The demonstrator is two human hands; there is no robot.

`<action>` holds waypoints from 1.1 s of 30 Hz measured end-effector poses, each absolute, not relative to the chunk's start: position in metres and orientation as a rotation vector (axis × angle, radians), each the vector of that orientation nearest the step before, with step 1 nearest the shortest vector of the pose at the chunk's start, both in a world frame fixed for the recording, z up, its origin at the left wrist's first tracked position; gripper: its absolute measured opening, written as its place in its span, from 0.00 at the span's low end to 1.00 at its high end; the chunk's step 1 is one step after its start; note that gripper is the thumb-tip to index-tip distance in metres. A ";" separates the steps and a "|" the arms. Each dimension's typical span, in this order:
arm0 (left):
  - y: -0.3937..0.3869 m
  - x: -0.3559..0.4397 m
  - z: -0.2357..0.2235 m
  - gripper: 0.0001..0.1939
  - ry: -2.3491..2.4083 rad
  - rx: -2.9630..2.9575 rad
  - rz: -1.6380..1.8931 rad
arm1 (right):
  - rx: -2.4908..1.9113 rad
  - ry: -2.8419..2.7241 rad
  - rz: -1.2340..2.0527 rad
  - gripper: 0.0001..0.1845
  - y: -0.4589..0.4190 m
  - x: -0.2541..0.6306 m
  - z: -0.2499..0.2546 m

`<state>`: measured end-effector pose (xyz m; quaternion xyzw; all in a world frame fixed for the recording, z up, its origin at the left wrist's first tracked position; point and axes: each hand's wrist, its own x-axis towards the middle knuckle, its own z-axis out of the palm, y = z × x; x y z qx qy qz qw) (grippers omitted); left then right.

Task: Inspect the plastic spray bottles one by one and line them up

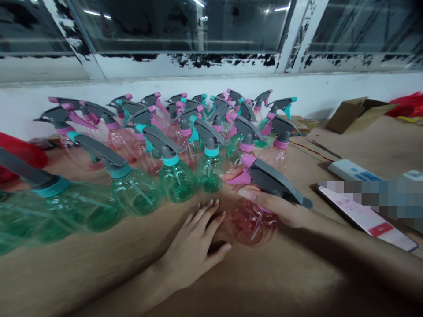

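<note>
My right hand is closed around the neck of a pink spray bottle, whose grey and pink trigger head points to the left. This bottle stands at the near right of the group, its base at the table top. Flat on the table to its left lies my left hand, fingers spread and holding nothing. Just beyond those fingertips stand a green spray bottle with a turquoise collar and another green spray bottle. Part of the held bottle's neck is hidden by my fingers.
Several more pink and green spray bottles crowd the table towards the wall. At right are a phone, a white power strip and an open cardboard box. Red plastic lies at far right. Windows rise behind.
</note>
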<state>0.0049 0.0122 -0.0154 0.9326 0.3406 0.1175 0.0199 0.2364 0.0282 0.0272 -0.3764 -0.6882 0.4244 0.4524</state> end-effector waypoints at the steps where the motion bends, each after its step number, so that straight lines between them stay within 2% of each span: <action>1: 0.012 0.005 -0.016 0.29 1.056 2.891 0.365 | -0.943 -1.686 1.059 0.10 0.028 0.236 0.027; 15: 0.012 0.005 -0.014 0.29 1.074 2.895 0.333 | -0.974 -1.622 1.233 0.13 0.029 0.239 0.020; 33: 0.012 0.005 -0.014 0.29 1.053 2.902 0.329 | -0.914 -1.660 1.218 0.15 0.027 0.236 0.028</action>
